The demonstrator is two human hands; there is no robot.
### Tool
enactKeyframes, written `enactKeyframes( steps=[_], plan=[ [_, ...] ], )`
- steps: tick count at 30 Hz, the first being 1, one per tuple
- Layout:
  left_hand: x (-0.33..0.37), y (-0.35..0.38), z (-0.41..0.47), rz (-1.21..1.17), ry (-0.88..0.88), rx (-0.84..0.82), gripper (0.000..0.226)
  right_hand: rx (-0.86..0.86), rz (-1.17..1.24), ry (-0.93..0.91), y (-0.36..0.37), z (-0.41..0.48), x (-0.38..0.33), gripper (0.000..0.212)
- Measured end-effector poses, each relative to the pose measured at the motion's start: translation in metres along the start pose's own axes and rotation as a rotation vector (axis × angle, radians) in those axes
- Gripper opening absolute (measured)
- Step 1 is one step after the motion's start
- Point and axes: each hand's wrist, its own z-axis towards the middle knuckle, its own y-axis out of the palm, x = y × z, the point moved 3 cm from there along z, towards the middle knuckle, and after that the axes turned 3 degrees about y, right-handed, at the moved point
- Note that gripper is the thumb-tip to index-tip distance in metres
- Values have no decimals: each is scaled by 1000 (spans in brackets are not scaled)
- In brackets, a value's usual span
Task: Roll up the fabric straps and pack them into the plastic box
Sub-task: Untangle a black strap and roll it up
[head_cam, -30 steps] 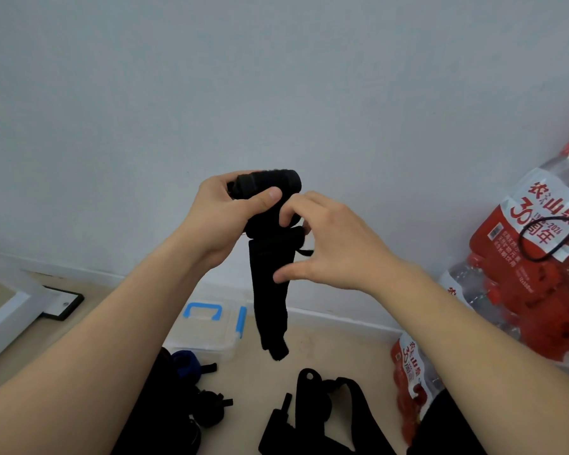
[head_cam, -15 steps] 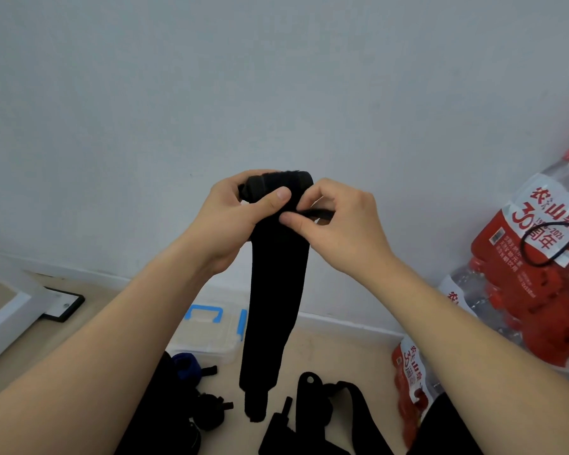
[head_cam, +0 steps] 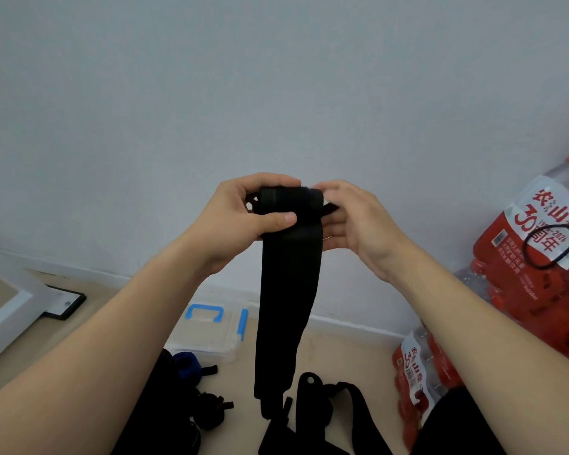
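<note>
Head view shows us the fabric strap (head_cam: 286,307) held up between both hands. Our left hand (head_cam: 243,218) grips the rolled part (head_cam: 289,200), with the thumb across its front. Our right hand (head_cam: 355,224) curls round its right end, though blur hides the exact pinch. The long axis of the roll runs from the left fingers to the right fingers, and the loose tail hangs straight down below them. The plastic box (head_cam: 211,333) sits on the floor, well below the fingers, so we judge that the rolling must go down the tail.
</note>
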Motion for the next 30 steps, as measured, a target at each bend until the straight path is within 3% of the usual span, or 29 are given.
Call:
enactKeyframes(
  steps=[3,6,11,17,20,24,30],
  plan=[
    [1,5,-1,62,18,-20,47,27,-39,-28,0,-1,5,27],
    [1,7,1,-39,-50,-23,44,99,-40,-141,-1,-2,3,23],
    [-1,13,-3,1,-142,-162,32,126,-66,-267,-1,-3,1,38],
    [0,8,0,154,9,-34,21,-38,43,-97,6,-1,6,44],
    [2,10,-2,144,42,-73,25,-50,-58,-124,7,-3,6,32],
    [-2,10,-4,31,-127,-119,45,30,-118,-223,2,-6,2,21],
    [-2,13,-5,-14,-176,-166,43,92,-245,-351,-1,-7,0,34]
  ],
)
